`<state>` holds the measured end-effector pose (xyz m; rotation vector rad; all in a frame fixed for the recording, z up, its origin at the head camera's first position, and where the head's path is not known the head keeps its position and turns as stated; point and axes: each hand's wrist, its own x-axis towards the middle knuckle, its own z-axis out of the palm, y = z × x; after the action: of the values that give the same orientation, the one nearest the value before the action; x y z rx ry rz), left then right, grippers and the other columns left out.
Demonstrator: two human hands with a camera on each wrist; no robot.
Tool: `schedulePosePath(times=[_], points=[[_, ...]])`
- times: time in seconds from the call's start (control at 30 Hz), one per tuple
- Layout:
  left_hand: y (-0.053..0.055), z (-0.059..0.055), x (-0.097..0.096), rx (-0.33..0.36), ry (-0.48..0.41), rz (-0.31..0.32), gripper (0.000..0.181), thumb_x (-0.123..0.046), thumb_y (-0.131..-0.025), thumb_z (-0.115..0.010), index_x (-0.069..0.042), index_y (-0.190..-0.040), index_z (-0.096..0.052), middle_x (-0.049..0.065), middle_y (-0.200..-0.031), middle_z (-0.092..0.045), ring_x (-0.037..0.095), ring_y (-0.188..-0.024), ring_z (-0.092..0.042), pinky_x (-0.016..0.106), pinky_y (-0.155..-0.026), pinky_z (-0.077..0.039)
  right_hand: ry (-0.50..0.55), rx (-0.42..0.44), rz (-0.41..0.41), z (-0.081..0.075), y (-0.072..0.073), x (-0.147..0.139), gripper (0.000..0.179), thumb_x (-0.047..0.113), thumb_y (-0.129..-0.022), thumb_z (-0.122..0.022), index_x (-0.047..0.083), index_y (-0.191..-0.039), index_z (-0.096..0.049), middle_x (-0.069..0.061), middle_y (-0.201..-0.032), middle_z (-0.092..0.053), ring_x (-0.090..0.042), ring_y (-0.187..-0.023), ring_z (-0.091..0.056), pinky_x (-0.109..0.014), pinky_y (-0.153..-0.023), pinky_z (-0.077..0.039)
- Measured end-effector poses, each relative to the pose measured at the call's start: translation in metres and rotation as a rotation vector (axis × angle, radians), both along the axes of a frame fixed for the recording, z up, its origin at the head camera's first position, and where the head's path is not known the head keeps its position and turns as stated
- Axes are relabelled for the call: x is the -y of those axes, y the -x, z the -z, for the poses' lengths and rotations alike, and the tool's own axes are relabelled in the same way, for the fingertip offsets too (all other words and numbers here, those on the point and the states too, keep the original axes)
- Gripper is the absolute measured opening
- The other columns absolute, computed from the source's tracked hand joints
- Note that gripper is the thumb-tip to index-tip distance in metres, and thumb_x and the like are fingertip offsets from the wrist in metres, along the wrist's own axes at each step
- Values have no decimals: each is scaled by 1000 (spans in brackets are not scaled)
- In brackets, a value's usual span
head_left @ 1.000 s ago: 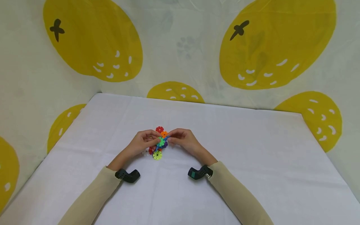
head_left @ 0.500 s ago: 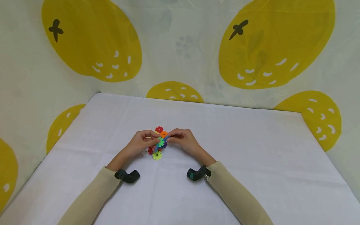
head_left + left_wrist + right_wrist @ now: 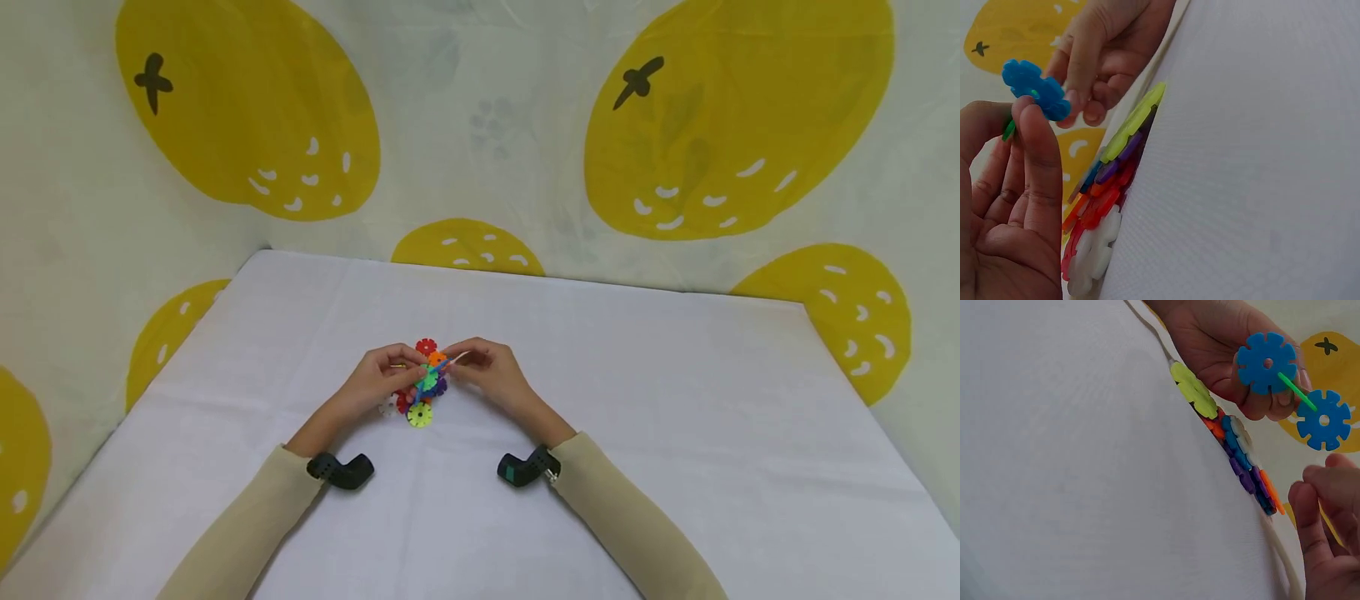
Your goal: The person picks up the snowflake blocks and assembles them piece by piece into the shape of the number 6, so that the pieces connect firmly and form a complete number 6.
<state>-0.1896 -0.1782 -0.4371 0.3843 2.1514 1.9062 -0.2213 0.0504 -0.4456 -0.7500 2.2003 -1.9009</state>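
Observation:
My left hand (image 3: 386, 379) pinches a green notched plastic disc (image 3: 427, 379) between thumb and fingertips. In the right wrist view that green disc (image 3: 428, 381) shows edge-on, joining two blue notched discs (image 3: 1266, 363), one at each end. The farther blue disc (image 3: 1324, 420) stands clear of my right fingers. My right hand (image 3: 487, 367) is just beside it, fingers loosely bent, thumb and forefinger slightly parted, nothing visible between them. Below the hands lies a loose pile of notched discs, including a yellow-green disc (image 3: 420, 414), a red disc (image 3: 426, 346) and an orange disc (image 3: 438, 359).
A white cloth (image 3: 637, 417) covers the table. Purple discs (image 3: 1242, 475) and a whitish disc (image 3: 1094, 256) lie among the pile, partly hidden by my hands. Behind the table hangs a pale curtain (image 3: 480, 167) printed with yellow fruit.
My right fingers were on the blue disc at the right; now they have parted from it, and a gap shows between thumb and forefinger. My left hand keeps its pinch, nearly still.

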Motion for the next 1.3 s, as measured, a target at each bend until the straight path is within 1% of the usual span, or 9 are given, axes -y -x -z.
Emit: schedulePosePath(times=[0.13, 0.3, 0.47, 0.63, 0.8, 0.97, 1.1, 1.2, 1.3], points=[[2, 2, 2, 30, -35, 19, 22, -8, -95, -63, 6, -111, -57, 5, -87, -66, 14, -63, -62, 24, -64, -56, -56, 45, 76, 4, 3, 0, 20, 6, -90, -69, 3, -110, -71, -10, -100, -69, -14, -77, -64, -22, -72, -53], [2, 3, 2, 63, -54, 34, 21, -10, -95, -64, 3, -109, -56, 6, -86, -65, 14, -63, -62, 25, -64, -56, -152, 85, 70, 6, 9, 6, 25, 12, -90, -71, 4, -114, -70, -11, -99, -69, -11, -76, -63, -21, -71, -51], [2, 4, 2, 84, -66, 41, 25, -11, -94, -65, 4, -111, -55, 7, -87, -66, 15, -65, -64, 26, -66, -56, -275, 71, 94, 4, 13, 11, 32, 16, -87, -75, 5, -116, -71, -11, -104, -65, -11, -71, -55, -21, -65, -43], [3, 4, 2, 80, -80, 31, 29, -7, -93, -65, 8, -117, -55, 6, -89, -67, 14, -67, -64, 25, -67, -56, -335, 93, 109, 1, 13, 13, 31, 19, -85, -77, 7, -113, -72, -9, -95, -58, -13, -63, -47, -23, -57, -36], [3, 3, 2, 77, -62, -1, 31, -9, -92, -67, 8, -116, -57, 4, -87, -68, 14, -68, -64, 25, -68, -56, -276, 115, 128, -1, 11, 12, 22, 17, -86, -75, 5, -105, -72, -6, -90, -65, -11, -64, -51, -22, -58, -40], [3, 3, 3, 49, -14, -70, 32, -15, -93, -67, 3, -119, -60, 3, -93, -68, 14, -71, -64, 23, -71, -56, -171, 202, 117, -3, 11, 11, 19, 15, -91, -70, 1, -103, -70, -6, -84, -70, -12, -62, -56, -21, -59, -49], [3, 3, 4, 17, 21, -100, 32, -16, -94, -66, 3, -120, -62, 3, -96, -67, 14, -75, -64, 22, -73, -55, -102, 258, 138, -4, 11, 10, 21, 16, -91, -70, 3, -107, -69, -5, -80, -67, -13, -58, -54, -21, -54, -46], [3, 4, 4, 3, 31, -98, 31, -17, -95, -65, 2, -119, -64, 4, -102, -69, 13, -83, -64, 22, -77, -54, -27, 296, 169, -3, 12, 9, 21, 15, -91, -70, 4, -109, -69, -4, -79, -66, -14, -57, -54, -21, -52, -43], [4, 4, 4, -3, 46, -98, 31, -20, -95, -65, 0, -118, -66, 6, -111, -69, 12, -91, -64, 22, -81, -53, 66, 334, 187, -4, 13, 8, 22, 12, -92, -68, 2, -112, -68, -5, -81, -67, -14, -58, -56, -20, -52, -45]])
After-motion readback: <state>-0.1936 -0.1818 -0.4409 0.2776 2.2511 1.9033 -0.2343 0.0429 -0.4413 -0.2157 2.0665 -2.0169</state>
